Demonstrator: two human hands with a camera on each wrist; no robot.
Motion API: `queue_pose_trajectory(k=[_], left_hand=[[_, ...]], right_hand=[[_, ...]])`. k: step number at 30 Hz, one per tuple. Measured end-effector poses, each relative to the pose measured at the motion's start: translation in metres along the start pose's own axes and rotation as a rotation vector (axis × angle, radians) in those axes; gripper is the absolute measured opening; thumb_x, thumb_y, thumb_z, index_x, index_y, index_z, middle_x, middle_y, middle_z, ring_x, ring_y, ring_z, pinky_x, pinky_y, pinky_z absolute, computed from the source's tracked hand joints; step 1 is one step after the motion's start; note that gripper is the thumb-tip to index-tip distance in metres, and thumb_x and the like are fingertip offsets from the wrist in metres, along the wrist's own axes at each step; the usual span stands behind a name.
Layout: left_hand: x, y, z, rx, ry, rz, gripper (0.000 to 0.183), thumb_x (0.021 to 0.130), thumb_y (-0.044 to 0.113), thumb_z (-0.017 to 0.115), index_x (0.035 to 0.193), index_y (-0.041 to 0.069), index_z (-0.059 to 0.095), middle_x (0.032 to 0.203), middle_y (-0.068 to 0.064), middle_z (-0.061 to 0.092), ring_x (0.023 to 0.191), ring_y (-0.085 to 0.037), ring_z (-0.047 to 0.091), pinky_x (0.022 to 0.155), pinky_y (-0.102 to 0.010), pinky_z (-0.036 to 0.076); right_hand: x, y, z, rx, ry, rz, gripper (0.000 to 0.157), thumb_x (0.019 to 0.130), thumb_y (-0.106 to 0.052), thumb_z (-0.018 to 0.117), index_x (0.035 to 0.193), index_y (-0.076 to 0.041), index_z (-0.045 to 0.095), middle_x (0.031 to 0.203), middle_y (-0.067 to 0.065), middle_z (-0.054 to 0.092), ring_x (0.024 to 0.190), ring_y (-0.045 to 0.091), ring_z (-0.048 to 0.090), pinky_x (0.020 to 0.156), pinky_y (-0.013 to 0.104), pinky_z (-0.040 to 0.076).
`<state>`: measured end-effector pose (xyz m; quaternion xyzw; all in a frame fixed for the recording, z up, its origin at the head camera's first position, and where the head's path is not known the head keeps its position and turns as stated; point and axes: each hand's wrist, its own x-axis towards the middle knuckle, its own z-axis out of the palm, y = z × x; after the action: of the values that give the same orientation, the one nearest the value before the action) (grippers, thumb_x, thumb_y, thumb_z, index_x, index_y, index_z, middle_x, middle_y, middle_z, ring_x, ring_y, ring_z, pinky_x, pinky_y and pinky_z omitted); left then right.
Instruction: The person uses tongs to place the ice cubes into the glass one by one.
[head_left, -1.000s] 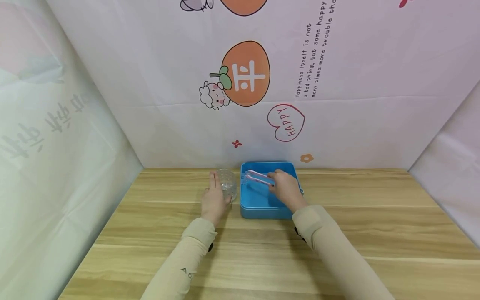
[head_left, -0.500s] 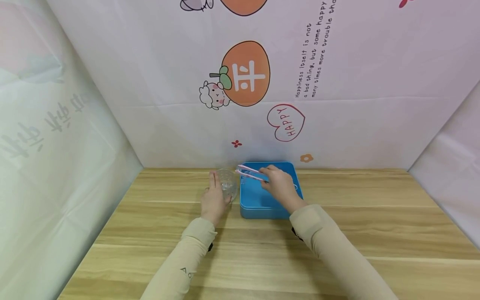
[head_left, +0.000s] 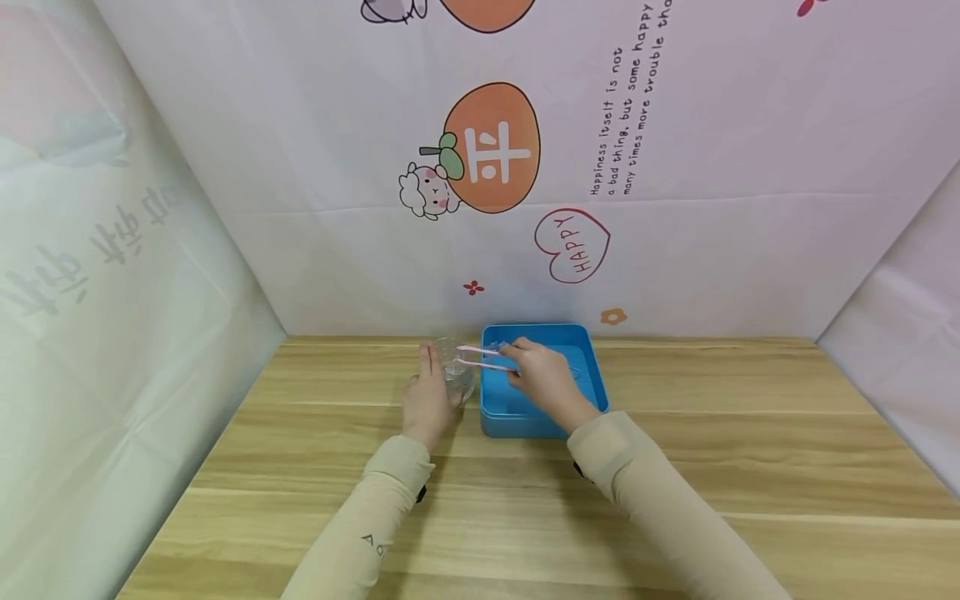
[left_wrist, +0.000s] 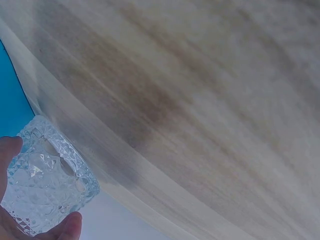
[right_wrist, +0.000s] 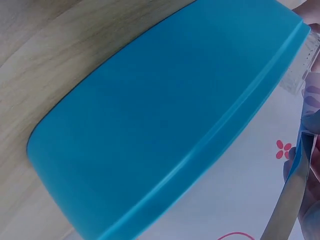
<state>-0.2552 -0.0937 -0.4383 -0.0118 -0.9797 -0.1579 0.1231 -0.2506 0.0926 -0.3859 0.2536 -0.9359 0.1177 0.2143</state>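
In the head view my left hand (head_left: 427,404) grips a clear faceted glass (head_left: 459,383). The left wrist view shows its diamond-cut glass wall (left_wrist: 47,182) with thumb and fingers curled round it. My right hand (head_left: 546,377) is over an open blue box (head_left: 525,427), pinching pink tongs (head_left: 483,365). The tongs point left, and their two spread tips overlap the glass's mouth. Beside the upper arm of the tongs, a small bluish clear patch (head_left: 495,345) shows at the box's left wall. In the right wrist view, the box's side (right_wrist: 150,120) fills the middle; the tongs' tips are hidden.
The box stands close to the right of the glass, near the back edge of the wood-grain table (head_left: 510,517). Right behind both rises a white printed cloth backdrop (head_left: 360,275). Another pale cloth wall (head_left: 150,333) stands at the left.
My right hand has moved left with the tongs; their tips went from over the box's left part to the glass's mouth. My left hand and the glass stay in place.
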Motion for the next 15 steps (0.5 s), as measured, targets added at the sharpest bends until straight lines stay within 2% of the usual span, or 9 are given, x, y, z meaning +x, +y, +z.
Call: queue_pose_trajectory(k=[6,15], left_hand=[[0.0009,0.0002,0.0002,0.016,-0.013,0.002,0.094,0.082,0.033,0.074,0.15,-0.002,0.02,0.157,-0.018,0.025,0.089,-0.034,0.063,0.073,-0.04,0.055],[0.0001,0.0003,-0.0006,0.023,-0.012,0.004,0.095,0.082,0.032,0.074,0.15,-0.003,0.019,0.157,-0.018,0.024,0.088,-0.033,0.063,0.071,-0.039,0.055]], right_hand=[[0.0014,-0.0026,0.0009,0.0,-0.016,0.003,0.031,0.079,-0.012,0.076,0.11,-0.009,0.071,0.103,0.007,0.069,0.079,0.017,0.067,0.064,0.028,0.057],[0.0034,-0.0038,0.0004,0.008,-0.035,0.022,0.037,0.078,-0.012,0.077,0.113,-0.008,0.069,0.105,0.007,0.068,0.082,0.019,0.066,0.062,0.028,0.057]])
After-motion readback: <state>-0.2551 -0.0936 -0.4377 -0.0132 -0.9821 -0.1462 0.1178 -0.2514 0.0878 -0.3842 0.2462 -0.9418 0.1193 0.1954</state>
